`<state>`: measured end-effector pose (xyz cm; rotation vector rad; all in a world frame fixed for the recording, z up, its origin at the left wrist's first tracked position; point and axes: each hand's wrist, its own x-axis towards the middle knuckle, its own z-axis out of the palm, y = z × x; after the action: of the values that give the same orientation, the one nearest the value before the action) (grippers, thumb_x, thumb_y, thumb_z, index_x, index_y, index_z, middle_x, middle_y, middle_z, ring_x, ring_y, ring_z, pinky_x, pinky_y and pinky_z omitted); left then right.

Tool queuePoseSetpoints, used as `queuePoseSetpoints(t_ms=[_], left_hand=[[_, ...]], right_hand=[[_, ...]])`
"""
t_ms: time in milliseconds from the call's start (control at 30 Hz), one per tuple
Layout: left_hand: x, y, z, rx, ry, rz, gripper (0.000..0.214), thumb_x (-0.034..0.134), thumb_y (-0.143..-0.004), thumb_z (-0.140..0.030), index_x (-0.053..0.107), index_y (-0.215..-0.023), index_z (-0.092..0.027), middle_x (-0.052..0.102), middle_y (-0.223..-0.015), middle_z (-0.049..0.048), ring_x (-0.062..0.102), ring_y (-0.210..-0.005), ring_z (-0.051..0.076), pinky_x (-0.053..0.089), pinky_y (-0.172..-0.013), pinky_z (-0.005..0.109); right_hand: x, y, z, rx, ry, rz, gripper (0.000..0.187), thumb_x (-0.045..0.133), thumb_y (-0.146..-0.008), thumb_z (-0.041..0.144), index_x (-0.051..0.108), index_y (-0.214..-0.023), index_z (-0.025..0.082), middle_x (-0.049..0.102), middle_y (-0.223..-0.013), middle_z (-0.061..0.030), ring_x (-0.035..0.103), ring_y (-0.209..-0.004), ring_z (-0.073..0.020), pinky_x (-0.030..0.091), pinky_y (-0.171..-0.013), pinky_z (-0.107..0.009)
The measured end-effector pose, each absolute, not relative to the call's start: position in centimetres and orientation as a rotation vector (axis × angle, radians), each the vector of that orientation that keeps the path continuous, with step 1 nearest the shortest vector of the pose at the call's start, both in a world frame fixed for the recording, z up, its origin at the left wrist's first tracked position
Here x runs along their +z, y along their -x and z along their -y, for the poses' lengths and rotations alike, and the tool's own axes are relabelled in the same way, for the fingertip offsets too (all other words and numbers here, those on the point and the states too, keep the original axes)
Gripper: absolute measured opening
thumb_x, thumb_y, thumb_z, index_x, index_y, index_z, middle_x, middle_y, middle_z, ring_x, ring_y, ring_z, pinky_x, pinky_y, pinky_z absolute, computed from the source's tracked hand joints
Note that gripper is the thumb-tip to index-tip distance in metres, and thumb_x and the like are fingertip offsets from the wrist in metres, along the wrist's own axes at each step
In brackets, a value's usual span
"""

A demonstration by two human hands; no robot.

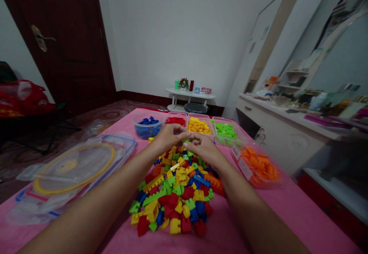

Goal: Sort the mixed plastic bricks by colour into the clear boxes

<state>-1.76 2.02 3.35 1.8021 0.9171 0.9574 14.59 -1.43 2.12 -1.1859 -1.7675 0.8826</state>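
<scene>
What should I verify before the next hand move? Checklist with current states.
1. Both hands visible: ok; left hand and right hand close together above the mixed block pile.
2. Block secure in grip: cannot tell; fingers obscure it.
3. One visible colour per container: ok for blue tub, yellow box and orange box.
4. Pile single-coloured: not ok; several colours.
5. Lids clear of pile: ok; stacked at left.

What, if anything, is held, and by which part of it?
A green piece shows between the left hand and right hand; whether it is held, and where, cannot be told.
</scene>
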Motion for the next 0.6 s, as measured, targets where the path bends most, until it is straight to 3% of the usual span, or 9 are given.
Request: queuePoseSetpoints(t_ms=[67, 167, 300, 433, 600], left_hand=[[2.9, 2.4, -2.5, 0.892, -2.018, -1.018, 0.027, 0.061, -0.074, -0.038, 0.067, -0.084, -0.014, 0.067, -0.074, 0.0034, 0.058, -0.058, 0.011, 0.043, -0.051, 0.020], [2.2, 3.6, -3.3, 0.588, -2.367, -1.119, 0.018, 0.067, -0.067, -0.025, 0.071, -0.083, -0.017, 0.071, -0.081, 0.0027, 0.061, -0.069, 0.014, 0.043, -0.059, 0.020], [1.5, 4.1, -3.4, 0.210, -2.514, -1.094, 0.026, 0.070, -0.059, -0.020, 0.073, -0.084, -0.020, 0.072, -0.079, 0.0000, 0.061, -0.067, 0.013, 0.040, -0.056, 0.018], [1.1, 3.6, -3.3, 0.153, -2.612, -1.087, 0.027, 0.068, -0.059, -0.022, 0.073, -0.085, -0.017, 0.071, -0.078, 0.0021, 0.061, -0.065, 0.014, 0.037, -0.052, 0.019], [1.4, 3.8, -3.2, 0.189, -2.607, -1.160, 0.022, 0.065, -0.060, -0.023, 0.073, -0.080, -0.017, 0.071, -0.073, 0.0023, 0.059, -0.061, 0.014, 0.036, -0.051, 0.020]], right_hand=[[2.0, -15.0, 1.1, 0.897, 1.241, 1.736, 0.024, 0.058, -0.070, 0.040, 0.054, -0.075, 0.016, 0.044, -0.058, 0.0057, 0.035, -0.052, -0.0082, 0.025, -0.050, -0.022], [1.4, -15.7, 0.7, 0.787, 1.352, 1.784, 0.017, 0.053, -0.070, 0.033, 0.051, -0.067, 0.017, 0.043, -0.058, 0.0051, 0.038, -0.053, -0.0083, 0.025, -0.050, -0.022], [0.0, -15.6, 0.6, 0.521, 1.547, 2.032, 0.016, 0.061, -0.064, 0.031, 0.054, -0.068, 0.017, 0.046, -0.057, 0.0049, 0.041, -0.054, -0.0090, 0.023, -0.050, -0.022], [-0.7, -14.9, 1.0, 0.292, 1.689, 2.215, 0.017, 0.062, -0.063, 0.033, 0.053, -0.062, 0.018, 0.047, -0.057, 0.0036, 0.039, -0.054, -0.0093, 0.019, -0.050, -0.024], [-0.7, -14.7, 1.1, 0.243, 1.769, 2.167, 0.019, 0.064, -0.059, 0.033, 0.053, -0.063, 0.019, 0.051, -0.059, 0.0021, 0.042, -0.055, -0.0103, 0.020, -0.050, -0.024]])
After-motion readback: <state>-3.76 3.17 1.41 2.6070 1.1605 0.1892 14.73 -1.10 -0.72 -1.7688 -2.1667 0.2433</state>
